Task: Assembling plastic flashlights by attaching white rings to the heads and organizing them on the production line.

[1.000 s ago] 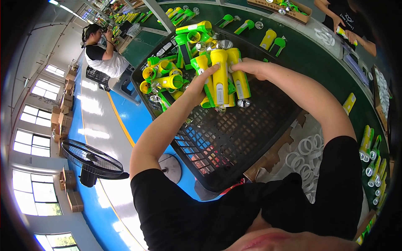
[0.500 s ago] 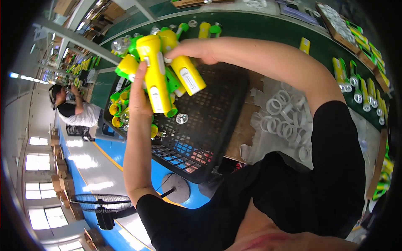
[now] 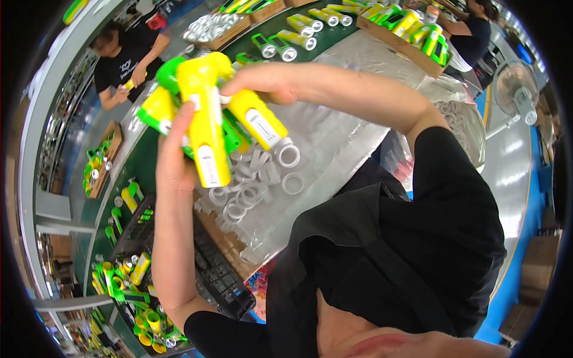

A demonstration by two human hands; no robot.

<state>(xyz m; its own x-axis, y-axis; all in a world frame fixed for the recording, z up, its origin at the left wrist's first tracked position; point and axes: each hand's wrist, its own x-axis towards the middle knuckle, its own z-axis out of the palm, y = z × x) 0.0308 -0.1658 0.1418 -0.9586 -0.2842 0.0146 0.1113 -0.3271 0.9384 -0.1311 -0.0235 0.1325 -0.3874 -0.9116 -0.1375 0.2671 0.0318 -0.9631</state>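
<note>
A bunch of yellow and green flashlights [image 3: 206, 128] is held up between my two hands. My left hand [image 3: 177, 149] is closed around the bunch from its left side, the thumb lying along a yellow body. From the upper right my right hand [image 3: 265, 80] grips the bunch, next to a tilted yellow flashlight [image 3: 253, 116] with a white label. Most of the fingers of both hands are hidden behind the flashlights. Beneath the bunch, white plastic rings [image 3: 245, 197] lie in a loose heap on a silvery sheet [image 3: 340, 143].
At my left is a black crate [image 3: 218, 277], with yellow and green parts [image 3: 128, 286] beside it. Flashlights [image 3: 301, 30] lie in rows at the far side, near a box of flashlights [image 3: 412, 30]. Other people [image 3: 128, 59] work across the bench, and a fan [image 3: 516, 89] stands at right.
My view has turned to the right. The held flashlights have gone from above the black crate to above the ring heap and silvery sheet, still in both hands.
</note>
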